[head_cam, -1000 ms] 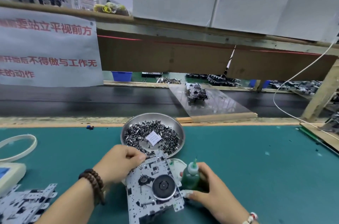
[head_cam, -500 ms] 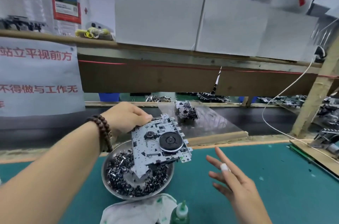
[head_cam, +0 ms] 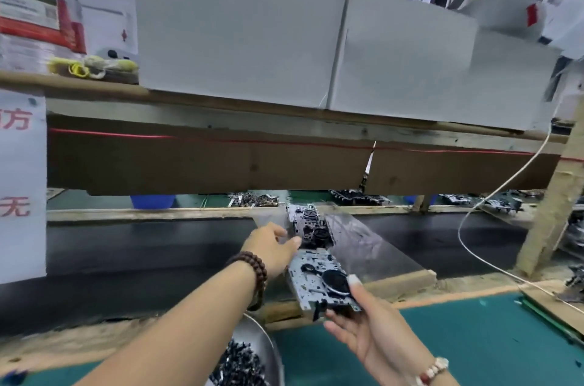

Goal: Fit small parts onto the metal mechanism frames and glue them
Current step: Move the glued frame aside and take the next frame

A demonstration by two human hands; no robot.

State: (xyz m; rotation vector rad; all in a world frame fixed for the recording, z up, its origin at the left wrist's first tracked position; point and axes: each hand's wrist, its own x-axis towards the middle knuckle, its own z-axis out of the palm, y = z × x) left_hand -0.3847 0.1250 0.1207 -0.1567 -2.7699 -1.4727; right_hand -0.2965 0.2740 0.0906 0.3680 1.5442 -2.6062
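Metal mechanism frame (head_cam: 319, 283) sits at the near end of the clear ramp (head_cam: 373, 246), pinched by the right hand (head_cam: 363, 328) at its near edge; the left hand (head_cam: 271, 246), fingers relaxed, touches its far corner. Released carelessly, it could tip off toward the parts bowl (head_cam: 268, 344).
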